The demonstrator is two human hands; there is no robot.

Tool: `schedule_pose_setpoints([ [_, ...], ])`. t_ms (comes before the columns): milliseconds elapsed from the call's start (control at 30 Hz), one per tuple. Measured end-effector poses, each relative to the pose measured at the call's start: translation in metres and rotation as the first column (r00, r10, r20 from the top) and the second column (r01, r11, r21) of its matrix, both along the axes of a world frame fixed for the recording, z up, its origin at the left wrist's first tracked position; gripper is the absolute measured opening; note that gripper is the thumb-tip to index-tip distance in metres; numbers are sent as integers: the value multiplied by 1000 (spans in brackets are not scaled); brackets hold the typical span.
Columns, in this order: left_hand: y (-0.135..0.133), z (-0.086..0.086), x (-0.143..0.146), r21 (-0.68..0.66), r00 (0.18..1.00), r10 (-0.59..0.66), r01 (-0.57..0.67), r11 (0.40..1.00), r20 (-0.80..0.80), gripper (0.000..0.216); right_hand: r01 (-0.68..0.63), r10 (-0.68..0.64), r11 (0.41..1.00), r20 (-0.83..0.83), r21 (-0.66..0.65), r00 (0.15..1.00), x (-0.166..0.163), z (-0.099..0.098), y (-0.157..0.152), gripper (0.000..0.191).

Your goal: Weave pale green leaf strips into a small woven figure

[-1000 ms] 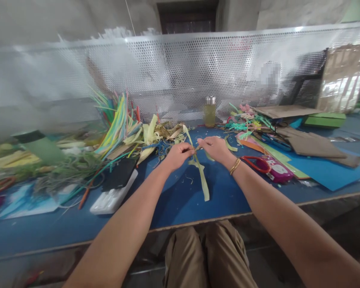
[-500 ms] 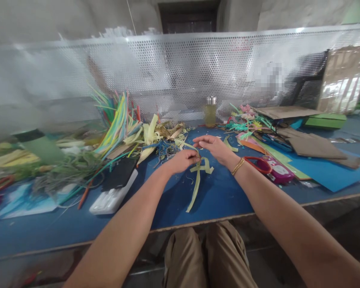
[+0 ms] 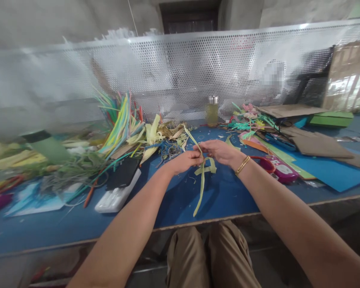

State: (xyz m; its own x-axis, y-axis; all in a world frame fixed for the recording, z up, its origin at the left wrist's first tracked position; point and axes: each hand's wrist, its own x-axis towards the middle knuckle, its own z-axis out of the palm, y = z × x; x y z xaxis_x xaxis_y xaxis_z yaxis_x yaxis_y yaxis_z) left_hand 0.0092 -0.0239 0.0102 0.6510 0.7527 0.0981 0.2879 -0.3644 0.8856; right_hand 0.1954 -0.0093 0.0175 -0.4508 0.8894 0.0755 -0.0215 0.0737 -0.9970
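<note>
A long, narrow pale-green husk strip (image 3: 202, 188) stands between my hands above the blue table. Its upper end points up and back, and its lower end hangs toward the table's front edge. My left hand (image 3: 185, 161) pinches it near the middle between thumb and fingers. Close against it from the other side, my right hand (image 3: 220, 152) has its fingertips closed on the strip, a little higher; the thumb is partly hidden. Below my right hand, short husk pieces (image 3: 210, 169) lie on the table.
To the left are a black phone (image 3: 124, 172) on a white case (image 3: 117, 200), coloured pipe cleaners (image 3: 120, 124) and a heap of husks (image 3: 152, 134). A bottle (image 3: 212, 112) stands behind. Red-handled scissors (image 3: 265, 163), a purple object (image 3: 283, 170) and cardboard (image 3: 316, 144) lie right.
The strip has turned more upright, its top end now rising above my fingers. My right hand has lowered, bringing its fingertips onto the strip beside my left hand. The view has shifted slightly.
</note>
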Motion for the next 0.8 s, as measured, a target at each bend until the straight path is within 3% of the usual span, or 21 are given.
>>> schedule_pose_setpoints([
  [233,-3,0,1,-155,997,-30,41,987,68,35,-42,42,999,-179,3,983,1,3,-2,22],
  [500,4,-1,-2,-162,992,58,-39,986,113,33,258,-243,964,-167,69,956,-3,1,5,29],
  [667,1,1,0,-165,986,97,-75,984,135,32,364,-335,919,-187,150,923,-6,1,4,23],
  [733,0,2,0,-176,983,104,-78,981,149,31,337,-309,934,-208,117,928,-5,4,1,24],
  [800,1,2,1,-184,980,117,-87,979,160,30,231,-214,972,-244,40,946,-2,8,-2,33],
])
